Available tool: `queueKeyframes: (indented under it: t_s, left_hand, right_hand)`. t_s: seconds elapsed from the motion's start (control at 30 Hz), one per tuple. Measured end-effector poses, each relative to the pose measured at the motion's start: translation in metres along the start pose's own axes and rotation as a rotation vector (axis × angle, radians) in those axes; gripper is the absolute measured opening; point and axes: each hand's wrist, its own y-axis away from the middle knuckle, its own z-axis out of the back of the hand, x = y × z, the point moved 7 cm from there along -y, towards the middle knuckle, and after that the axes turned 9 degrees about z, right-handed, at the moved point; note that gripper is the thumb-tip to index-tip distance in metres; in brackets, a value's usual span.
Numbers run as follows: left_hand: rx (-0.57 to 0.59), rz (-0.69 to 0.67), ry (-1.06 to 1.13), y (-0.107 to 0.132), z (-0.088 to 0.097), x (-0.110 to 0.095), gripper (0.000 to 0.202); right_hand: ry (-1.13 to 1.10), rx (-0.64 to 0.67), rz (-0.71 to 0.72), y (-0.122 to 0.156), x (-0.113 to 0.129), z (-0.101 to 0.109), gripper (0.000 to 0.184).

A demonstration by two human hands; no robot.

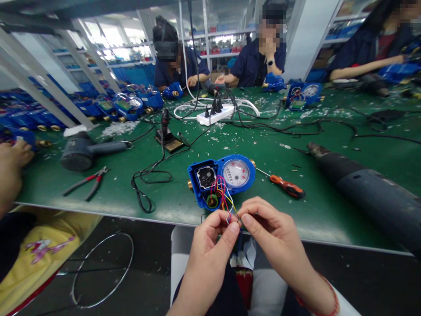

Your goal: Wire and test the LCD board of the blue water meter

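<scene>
A blue water meter point(215, 166) lies at the table's front edge, its square electronics box open on the left and its round dial point(236, 172) on the right. Thin coloured wires point(223, 193) run out of the box towards me. My left hand point(212, 245) pinches these wires between thumb and forefinger. Close against it, my right hand point(274, 239) is closed too, thumb and forefinger pinching the wire ends. The exact tips are hidden by my fingers. Just right of the meter lies a screwdriver point(286, 186) with an orange and black handle.
A heat gun point(362, 184) lies at right, another point(88, 151) at left near pliers point(87, 182). Behind the meter are a soldering iron stand point(169, 138), loose cables and a white power strip point(215, 115). Co-workers sit opposite; another person's hand point(15, 164) is at far left.
</scene>
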Motion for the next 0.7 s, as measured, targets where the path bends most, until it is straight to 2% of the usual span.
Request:
queueKeyframes:
  t_s: [0.2, 0.47, 0.7]
  left_hand:
    - [-0.002, -0.005, -0.023, -0.001, 0.002, 0.001, 0.026]
    - [0.024, 0.032, 0.012, -0.001, 0.002, 0.004, 0.028]
    - [0.026, 0.052, 0.073, -0.004, 0.003, 0.005, 0.027]
  right_hand:
    - [-0.089, 0.043, -0.068, -0.003, -0.009, 0.0, 0.009]
    - [0.102, 0.084, 0.107, -0.005, 0.006, -0.007, 0.018]
    - [0.123, 0.048, 0.112, -0.007, 0.002, -0.002, 0.019]
